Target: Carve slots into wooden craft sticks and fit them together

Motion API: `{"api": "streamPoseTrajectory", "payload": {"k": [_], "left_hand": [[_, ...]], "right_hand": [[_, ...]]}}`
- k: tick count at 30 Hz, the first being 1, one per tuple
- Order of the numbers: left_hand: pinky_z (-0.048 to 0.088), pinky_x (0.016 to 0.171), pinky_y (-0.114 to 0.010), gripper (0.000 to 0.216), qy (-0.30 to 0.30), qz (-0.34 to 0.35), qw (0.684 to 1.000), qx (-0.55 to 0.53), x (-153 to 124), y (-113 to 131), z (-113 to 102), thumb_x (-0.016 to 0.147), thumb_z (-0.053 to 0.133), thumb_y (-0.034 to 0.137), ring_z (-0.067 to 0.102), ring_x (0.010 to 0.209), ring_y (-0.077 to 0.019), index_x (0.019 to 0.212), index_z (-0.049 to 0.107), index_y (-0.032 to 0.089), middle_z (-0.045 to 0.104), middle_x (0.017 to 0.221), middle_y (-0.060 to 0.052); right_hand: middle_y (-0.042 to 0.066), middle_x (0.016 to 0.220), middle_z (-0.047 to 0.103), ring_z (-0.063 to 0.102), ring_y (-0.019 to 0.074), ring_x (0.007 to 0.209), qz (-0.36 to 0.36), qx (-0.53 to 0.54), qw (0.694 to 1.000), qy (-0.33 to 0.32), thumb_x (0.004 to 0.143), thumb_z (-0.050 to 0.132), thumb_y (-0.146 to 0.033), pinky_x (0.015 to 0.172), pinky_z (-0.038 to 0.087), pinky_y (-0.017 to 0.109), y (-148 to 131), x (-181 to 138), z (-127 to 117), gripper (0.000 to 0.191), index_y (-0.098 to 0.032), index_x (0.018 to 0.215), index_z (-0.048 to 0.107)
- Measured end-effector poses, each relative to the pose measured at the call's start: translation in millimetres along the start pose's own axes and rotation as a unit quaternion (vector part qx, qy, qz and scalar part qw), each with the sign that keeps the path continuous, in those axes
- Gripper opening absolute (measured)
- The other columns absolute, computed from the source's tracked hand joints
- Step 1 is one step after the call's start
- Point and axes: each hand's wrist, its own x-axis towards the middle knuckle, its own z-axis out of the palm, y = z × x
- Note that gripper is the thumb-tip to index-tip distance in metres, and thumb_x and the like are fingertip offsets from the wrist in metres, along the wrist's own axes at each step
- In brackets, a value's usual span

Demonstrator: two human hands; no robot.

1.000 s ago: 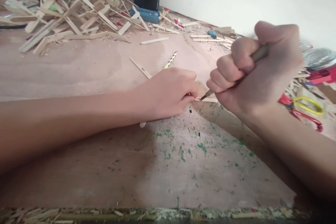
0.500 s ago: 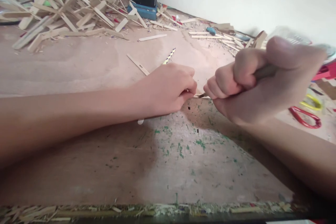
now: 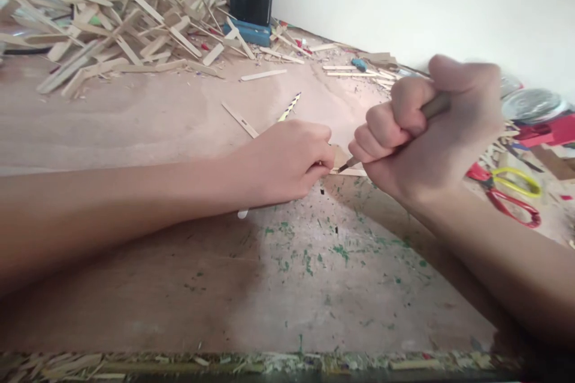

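The right hand point(image 3: 431, 131) fists a slim grey-handled craft knife point(image 3: 431, 109), tip on a flat pale wooden stick point(image 3: 353, 172) mid-desk; the left hand point(image 3: 287, 161) pinches that stick down. Judged risk: the blade skids into the left fingertips point(image 3: 321, 169) just beside it. Bare worn plywood desk point(image 3: 314, 287) lies open toward the near edge

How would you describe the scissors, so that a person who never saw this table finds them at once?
Start at the wooden worktable and go to its right side, beyond the right hand that grips a craft knife. The scissors lie flat there, among wood scraps. They alone have loop handles, one red and one yellow.
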Motion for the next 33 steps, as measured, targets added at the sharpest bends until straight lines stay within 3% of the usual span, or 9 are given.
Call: {"api": "streamPoseTrajectory", "payload": {"k": [8, 11, 13, 16, 18, 24, 28, 33], "left_hand": [[0.038, 0.071, -0.033, 0.029, 0.006, 0.003, 1.0, 0.007, -1.2, -1.7, -0.6, 0.104, 0.062, 0.015, 0.056, 0.073, -0.0141, 0.088, 0.086, 0.019, 0.061, 0.079, -0.001], [0.039, 0.072, -0.033, 0.028, 0.001, -0.002, 1.0, 0.011, -0.1, -1.4, -0.6, 0.101, 0.064, 0.014, 0.058, 0.073, -0.0149, 0.088, 0.087, 0.02, 0.064, 0.08, -0.002], [0.041, 0.075, -0.034, 0.025, -0.005, -0.005, 1.0, 0.018, 0.7, -1.4, -0.3, 0.099, 0.066, 0.013, 0.062, 0.077, -0.0164, 0.09, 0.088, 0.02, 0.069, 0.084, -0.002], [0.041, 0.075, -0.035, 0.024, -0.007, 0.001, 1.0, 0.027, 0.8, -2.1, 0.2, 0.098, 0.067, 0.014, 0.063, 0.078, -0.0176, 0.09, 0.089, 0.02, 0.069, 0.083, -0.002], [0.041, 0.074, -0.034, 0.024, -0.002, 0.009, 1.0, 0.025, -0.1, -2.5, 0.5, 0.096, 0.067, 0.013, 0.062, 0.076, -0.0172, 0.088, 0.088, 0.02, 0.065, 0.079, -0.001], [0.041, 0.073, -0.033, 0.025, 0.007, 0.006, 1.0, 0.005, -1.7, -1.3, 1.3, 0.099, 0.066, 0.012, 0.059, 0.075, -0.015, 0.086, 0.086, 0.02, 0.064, 0.08, -0.001], [0.038, 0.07, -0.032, 0.028, 0.004, 0.005, 1.0, 0.001, -0.9, -0.5, 1.2, 0.103, 0.064, 0.013, 0.055, 0.072, -0.0133, 0.086, 0.085, 0.019, 0.058, 0.077, 0.0], [0.038, 0.073, -0.032, 0.028, -0.012, -0.007, 1.0, -0.002, 0.8, 1.5, -0.4, 0.105, 0.063, 0.012, 0.056, 0.075, -0.0139, 0.089, 0.085, 0.018, 0.059, 0.08, -0.001]], "right_hand": [[-0.006, 0.056, 0.003, 0.002, 0.0091, 0.045, -0.018, 0.004, 0.998, 0.066, 0.096, 0.053, -0.032, 0.039, 0.006, 0.029, 5.5, 2.5, 10.5, 0.051, -0.027, 0.059, 0.018], [-0.006, 0.056, -0.001, 0.001, 0.0077, 0.045, -0.043, -0.006, 0.999, 0.023, 0.098, 0.05, -0.03, 0.039, 0.009, 0.027, 4.0, -0.8, 9.9, 0.052, -0.025, 0.06, 0.014], [-0.006, 0.057, -0.001, 0.003, 0.0068, 0.046, -0.045, -0.028, 0.998, -0.041, 0.097, 0.056, -0.029, 0.042, 0.015, 0.025, 0.3, -4.9, 4.6, 0.057, -0.023, 0.059, 0.013], [-0.005, 0.056, 0.01, 0.019, 0.0063, 0.047, -0.005, -0.073, 0.985, -0.154, 0.09, 0.074, -0.03, 0.049, 0.028, 0.026, -5.7, -12.5, -7.7, 0.065, -0.019, 0.055, 0.02], [-0.005, 0.053, 0.018, 0.026, 0.0074, 0.047, -0.002, -0.087, 0.981, -0.176, 0.092, 0.075, -0.035, 0.052, 0.032, 0.029, -6.8, -16.7, -13.2, 0.064, -0.019, 0.054, 0.026], [-0.007, 0.053, 0.004, 0.009, 0.0072, 0.045, -0.034, -0.041, 0.994, -0.093, 0.096, 0.069, -0.04, 0.046, 0.019, 0.028, 0.3, -9.8, -9.6, 0.063, -0.021, 0.057, 0.023], [-0.007, 0.052, 0.008, 0.008, 0.0069, 0.046, 0.022, 0.002, 0.998, -0.051, 0.089, 0.075, -0.041, 0.043, 0.015, 0.028, -0.6, -0.4, -8.8, 0.065, -0.023, 0.058, 0.02], [-0.006, 0.051, 0.009, 0.008, 0.0068, 0.044, 0.023, 0.008, 1.0, -0.014, 0.087, 0.078, -0.038, 0.041, 0.013, 0.029, -2.6, 2.7, -6.2, 0.067, -0.023, 0.056, 0.02]]}}
